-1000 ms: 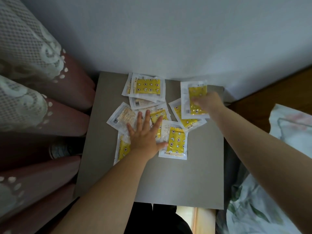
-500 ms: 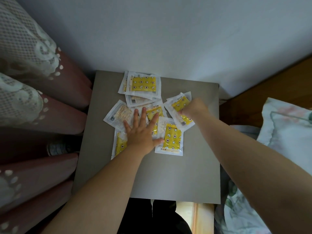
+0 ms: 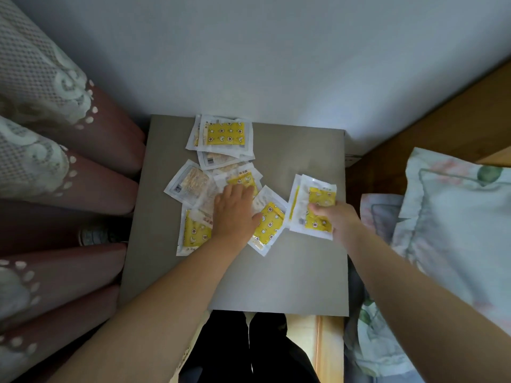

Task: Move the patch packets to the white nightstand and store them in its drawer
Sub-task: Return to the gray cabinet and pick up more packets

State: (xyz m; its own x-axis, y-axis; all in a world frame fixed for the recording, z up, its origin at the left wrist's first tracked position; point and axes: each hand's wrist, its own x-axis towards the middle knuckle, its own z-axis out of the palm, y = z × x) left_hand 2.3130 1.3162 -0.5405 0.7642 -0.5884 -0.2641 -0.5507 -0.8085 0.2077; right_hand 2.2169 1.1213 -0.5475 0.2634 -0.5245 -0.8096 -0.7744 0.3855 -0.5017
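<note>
Small grey table (image 3: 290, 277) against a pale wall (image 3: 276, 51), with patch packets (image 3: 225, 133) spread over its far half, most of them overlapping in a loose heap.

Palm down on the middle of the heap, the left hand (image 3: 235, 214): fingers straight and close together, tips on a yellow packet (image 3: 244, 178), thumb out to the right and touching the edge of a tilted packet (image 3: 269, 225) just beside it. Nothing gripped, only pressing.

Nearer the table's right edge, the right hand (image 3: 340, 222), fingers curled and thumb on top, pinching a small stack of packets (image 3: 315, 200) by its near corner. At least two in the stack, edges not quite lined up. Lifted off the table or resting on it: cannot tell.

Other packets lying loose: a pale one (image 3: 189, 181) at the left of the heap, a yellow one (image 3: 193, 230) below it and partly under the left wrist, one more pair at the far edge by the wall.

Left of the table, a dark red curtain with white lace (image 3: 55, 161). On the right, a flowered pillow (image 3: 456, 217) against brown wood (image 3: 442, 114). At the near edge, dark trouser legs (image 3: 249, 349).
</note>
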